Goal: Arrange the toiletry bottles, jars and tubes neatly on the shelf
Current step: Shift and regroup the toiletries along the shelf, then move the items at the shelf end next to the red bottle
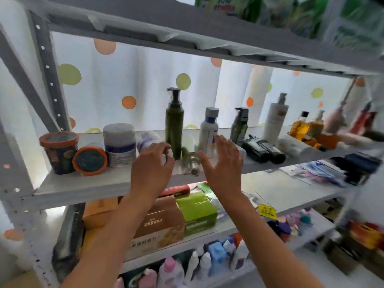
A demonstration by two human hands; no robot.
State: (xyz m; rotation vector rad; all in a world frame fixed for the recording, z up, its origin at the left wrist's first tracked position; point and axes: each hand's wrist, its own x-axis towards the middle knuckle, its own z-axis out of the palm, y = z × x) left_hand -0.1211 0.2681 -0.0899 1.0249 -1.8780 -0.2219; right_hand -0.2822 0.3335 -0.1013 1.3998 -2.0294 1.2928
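Both hands were raised in front of the middle shelf of a grey metal rack. The left hand had its fingers curled loosely near a white bottle lying on its side; whether they touched it I cannot tell. The right hand was spread, fingers straight, just in front of an upright white bottle with a grey cap, holding nothing. Between the hands lay a small clear bottle on its side, beside a tall dark green pump bottle. At the shelf's left end stood an orange-rimmed jar, a second orange-lidded jar tipped on its side and a white jar with a blue band. Further right, two black bottles lay flat near a white pump bottle.
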